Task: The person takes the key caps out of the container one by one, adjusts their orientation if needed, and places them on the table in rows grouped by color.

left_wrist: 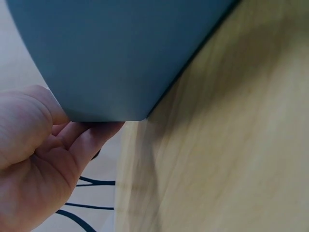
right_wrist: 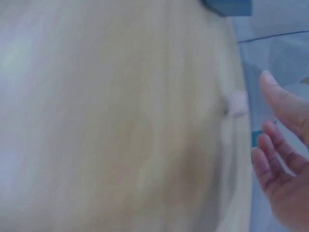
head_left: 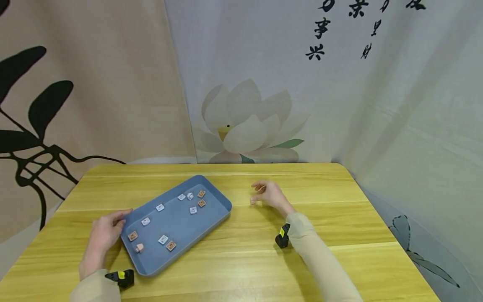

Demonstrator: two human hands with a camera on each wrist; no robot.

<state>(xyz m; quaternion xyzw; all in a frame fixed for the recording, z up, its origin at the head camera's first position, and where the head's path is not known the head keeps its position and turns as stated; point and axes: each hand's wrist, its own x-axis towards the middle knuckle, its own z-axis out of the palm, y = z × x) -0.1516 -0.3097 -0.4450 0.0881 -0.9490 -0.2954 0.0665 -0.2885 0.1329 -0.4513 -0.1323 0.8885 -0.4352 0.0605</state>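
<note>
A blue-grey rectangular tray (head_left: 179,228) lies at an angle on the table, tilted in the left wrist view. My left hand (head_left: 103,235) pinches its left end, thumb on one side and fingers beneath. Inside the tray are several small square blocks, such as a white one (head_left: 145,221) and a brown one (head_left: 171,246); their marks are too small to read. To the tray's right, my right hand (head_left: 268,196) hovers with fingers parted. A small pale block (right_wrist: 236,104) stands on the table just off its fingertips, blurred in the right wrist view.
The wooden table (head_left: 241,268) ends at a back edge near a printed curtain (head_left: 249,63) with a lotus and black characters. A black wrist camera (head_left: 283,236) sits at the right cuff, another (head_left: 122,278) at the left.
</note>
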